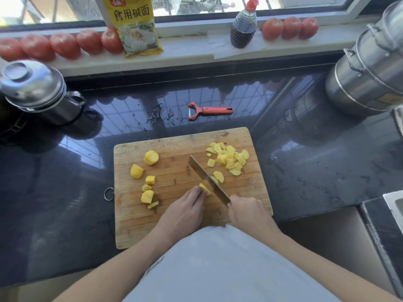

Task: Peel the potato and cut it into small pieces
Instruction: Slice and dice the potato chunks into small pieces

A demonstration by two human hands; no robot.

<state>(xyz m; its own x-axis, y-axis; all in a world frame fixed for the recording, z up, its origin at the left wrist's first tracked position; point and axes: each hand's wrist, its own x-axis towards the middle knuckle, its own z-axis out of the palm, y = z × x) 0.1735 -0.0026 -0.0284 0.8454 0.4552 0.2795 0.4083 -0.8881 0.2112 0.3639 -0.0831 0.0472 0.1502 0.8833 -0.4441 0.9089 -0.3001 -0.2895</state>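
A wooden cutting board (174, 227) lies on the dark counter. My left hand (185, 212) holds a yellow potato chunk (205, 188) down with curled fingers. My right hand (247, 211) grips the handle of a cleaver (207, 178), whose blade rests against that chunk on its right side. Several larger peeled potato chunks (148, 177) lie on the board's left half. A pile of small cut pieces (229, 158) sits at the far right of the board. A red peeler (209, 110) lies on the counter behind the board.
A steel pot with lid (37, 90) stands at the left, a stacked steel steamer (370, 68) at the right. Tomatoes (65, 45), a yellow packet (133, 25) and a sauce bottle (243, 27) line the windowsill. Water drops (159, 116) wet the counter near the peeler.
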